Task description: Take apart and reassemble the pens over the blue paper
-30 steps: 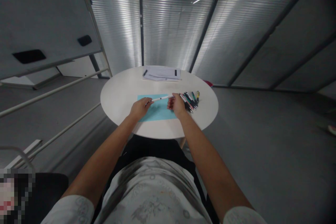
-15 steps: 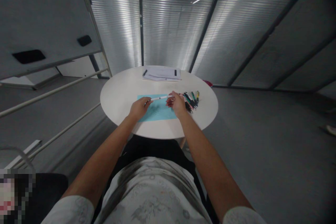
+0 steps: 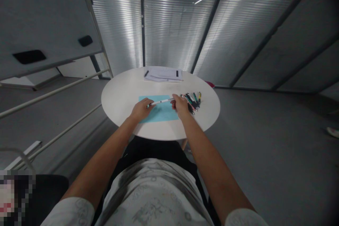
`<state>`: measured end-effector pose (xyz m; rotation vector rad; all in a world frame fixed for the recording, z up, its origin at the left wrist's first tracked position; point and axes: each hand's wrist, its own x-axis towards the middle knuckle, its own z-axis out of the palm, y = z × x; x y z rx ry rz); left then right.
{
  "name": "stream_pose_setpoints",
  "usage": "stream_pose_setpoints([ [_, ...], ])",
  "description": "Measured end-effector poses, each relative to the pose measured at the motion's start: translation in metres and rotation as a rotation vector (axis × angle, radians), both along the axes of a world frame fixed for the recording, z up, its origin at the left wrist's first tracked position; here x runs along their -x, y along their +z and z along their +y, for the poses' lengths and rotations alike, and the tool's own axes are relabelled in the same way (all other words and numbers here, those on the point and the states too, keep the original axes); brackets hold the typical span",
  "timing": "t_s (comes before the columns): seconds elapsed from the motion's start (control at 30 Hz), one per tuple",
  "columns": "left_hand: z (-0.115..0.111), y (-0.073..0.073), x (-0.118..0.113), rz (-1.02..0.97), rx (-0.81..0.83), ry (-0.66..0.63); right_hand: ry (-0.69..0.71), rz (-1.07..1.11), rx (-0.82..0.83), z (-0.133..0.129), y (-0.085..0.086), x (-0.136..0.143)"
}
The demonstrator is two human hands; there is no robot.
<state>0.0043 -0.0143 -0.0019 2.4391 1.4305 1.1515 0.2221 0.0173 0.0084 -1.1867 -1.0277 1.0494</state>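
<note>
A slim white pen (image 3: 162, 101) stretches between my hands, slightly higher at its right end. My left hand (image 3: 142, 109) is closed on the pen's left end, where a dark tip shows by the fingers. At the other end, my right hand (image 3: 180, 105) pinches it between thumb and fingers. Beneath the pen lies a light blue sheet (image 3: 162, 113) on the round white table (image 3: 122, 88). Just right of my right hand is a loose pile of pens (image 3: 194, 101), black, green, yellow and other colours, partly hidden by that hand.
White papers (image 3: 162, 74) with small dark items on them lie at the table's far edge. A whiteboard frame (image 3: 66, 84) with metal bars stands at the left. A dark chair (image 3: 50, 194) is at the lower left, a blurred-out person beside it. Blinds (image 3: 169, 24) hang behind the table.
The pen has shifted slightly and tilts a little more, its left end lower. My right hand has moved slightly right and its fingers have curled in more. The left hand has barely moved.
</note>
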Motion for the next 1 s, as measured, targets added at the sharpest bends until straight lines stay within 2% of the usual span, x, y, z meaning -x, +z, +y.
stream_pose_setpoints([
  [0.1,-0.005,0.003,-0.002,0.089,0.001,-0.054,0.022,-0.137,-0.024,-0.001,-0.001,0.002],
  [0.23,-0.010,0.007,-0.004,0.121,-0.011,-0.026,0.039,-0.244,-0.056,-0.002,-0.001,0.003],
  [0.43,-0.004,0.006,-0.004,0.171,-0.102,-0.083,0.056,-0.341,-0.096,-0.005,0.000,0.002],
  [0.63,0.001,0.002,-0.004,0.121,-0.135,-0.037,0.125,-0.165,-0.068,-0.005,0.002,0.005],
  [0.73,0.002,0.001,-0.003,0.109,-0.158,-0.034,0.147,-0.143,-0.083,-0.008,0.003,0.005],
  [1.0,0.006,0.000,0.000,0.088,-0.189,-0.006,0.340,-0.024,-0.055,-0.014,0.008,0.007],
])
